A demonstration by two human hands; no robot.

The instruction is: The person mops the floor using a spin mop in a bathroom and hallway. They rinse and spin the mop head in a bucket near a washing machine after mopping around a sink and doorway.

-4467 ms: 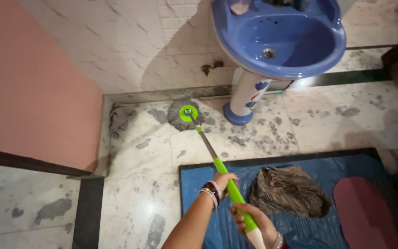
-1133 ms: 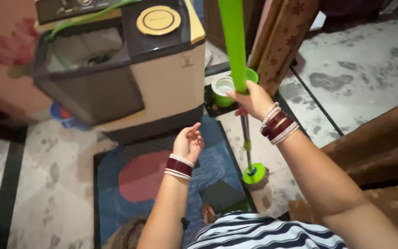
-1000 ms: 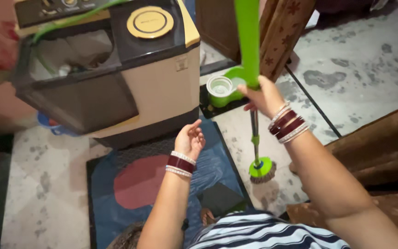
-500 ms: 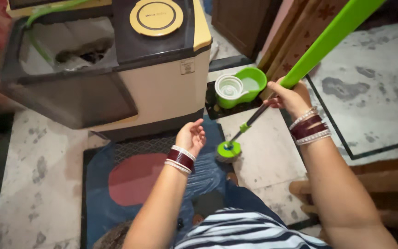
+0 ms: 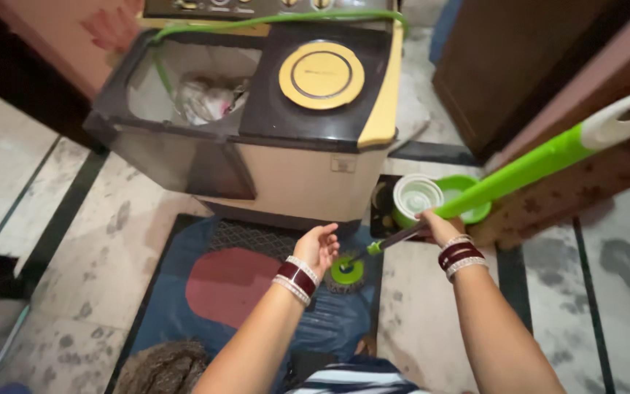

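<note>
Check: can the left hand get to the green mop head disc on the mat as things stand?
Probably yes. The left hand is open and empty, right beside the mop head disc, with nothing between them. The right hand grips the mop handle.

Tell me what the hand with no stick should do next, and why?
Probably the left hand should close on the mop handle below the right hand. The left hand is open and holds nothing, while the right alone grips the long green handle, which tilts up to the right. The round mop base sits just beside the left hand, over the blue mat.
</note>
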